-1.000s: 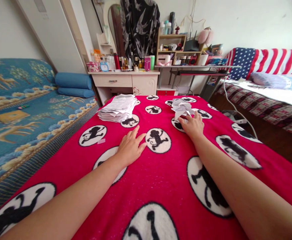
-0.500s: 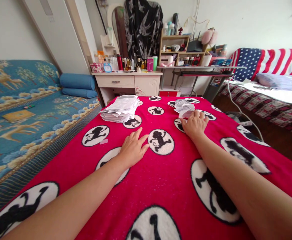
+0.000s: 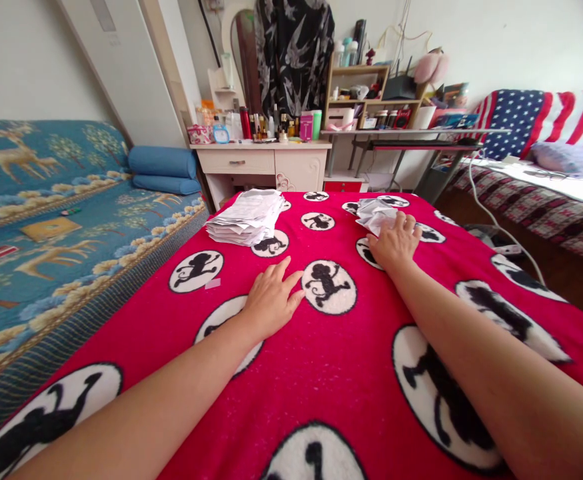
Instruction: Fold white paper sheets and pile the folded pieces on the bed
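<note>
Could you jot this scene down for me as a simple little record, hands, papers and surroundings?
Left hand: fingers spread, palm down over the red cloth, nothing visible in it
Right hand: at the near edge of the folded papers; grip unclear
Paper stack: left, beyond the left hand
Small scrap: flat, left of the left hand
Cloth pattern: white circles with black figures
Left side: blue sofa
Behind: white dresser

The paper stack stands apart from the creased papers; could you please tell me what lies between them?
The head view shows only the red cloth, with its printed white circles, between the paper stack and the creased papers.
</note>
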A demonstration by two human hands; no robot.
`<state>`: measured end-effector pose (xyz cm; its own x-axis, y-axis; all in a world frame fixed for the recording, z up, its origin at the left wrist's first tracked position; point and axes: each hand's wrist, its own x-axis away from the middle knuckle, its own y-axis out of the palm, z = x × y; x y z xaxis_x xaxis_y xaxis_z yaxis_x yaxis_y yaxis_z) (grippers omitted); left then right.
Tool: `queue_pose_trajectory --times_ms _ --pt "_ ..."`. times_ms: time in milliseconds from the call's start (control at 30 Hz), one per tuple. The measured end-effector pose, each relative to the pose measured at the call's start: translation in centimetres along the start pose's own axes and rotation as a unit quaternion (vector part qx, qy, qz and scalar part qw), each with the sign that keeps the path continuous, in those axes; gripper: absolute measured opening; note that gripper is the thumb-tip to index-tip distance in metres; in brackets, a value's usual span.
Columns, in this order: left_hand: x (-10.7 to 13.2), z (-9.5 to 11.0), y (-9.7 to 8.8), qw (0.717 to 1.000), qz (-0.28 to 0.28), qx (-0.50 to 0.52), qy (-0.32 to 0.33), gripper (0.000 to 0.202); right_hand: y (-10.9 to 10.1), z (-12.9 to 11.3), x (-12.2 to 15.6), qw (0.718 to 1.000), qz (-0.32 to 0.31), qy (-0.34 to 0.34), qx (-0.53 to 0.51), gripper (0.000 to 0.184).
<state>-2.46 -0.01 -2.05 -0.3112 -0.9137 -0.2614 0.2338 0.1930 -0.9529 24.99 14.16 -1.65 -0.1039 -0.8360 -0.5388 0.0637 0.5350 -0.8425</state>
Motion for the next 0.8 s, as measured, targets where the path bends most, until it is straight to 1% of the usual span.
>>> queue_pose_trajectory --times_ms 100,200,300,433,633,800 --pt "0.0 0.0 0.0 1.000 -0.003 -0.001 -0.001 0.045 -0.4 0.0 0.1 1.000 -0.009 -0.014 -0.003 0.043" --pt "0.1 0.0 0.0 1.000 -0.002 -0.006 0.003 0.046 -0.4 0.0 0.0 0.999 -0.029 -0.042 -0.007 0.040" --pt "0.1 0.0 0.0 1.000 0.000 -0.008 -0.001 0.045 0.2 0.1 -0.3 0.996 -0.058 -0.056 -0.021 0.044" --pt "0.1 0.0 0.0 1.000 0.001 -0.009 0.001 0.045 1.3 0.4 -0.8 0.993 -0.107 -0.031 -0.035 0.053" --pt "0.0 0.0 0.0 1.000 0.002 -0.005 0.007 0.044 2.5 0.8 -1.5 0.991 -0.132 0.008 -0.033 0.064" --pt "0.0 0.0 0.0 1.000 0.003 -0.002 0.011 0.044 1.9 0.6 -1.2 0.992 -0.125 0.007 -0.028 0.065"
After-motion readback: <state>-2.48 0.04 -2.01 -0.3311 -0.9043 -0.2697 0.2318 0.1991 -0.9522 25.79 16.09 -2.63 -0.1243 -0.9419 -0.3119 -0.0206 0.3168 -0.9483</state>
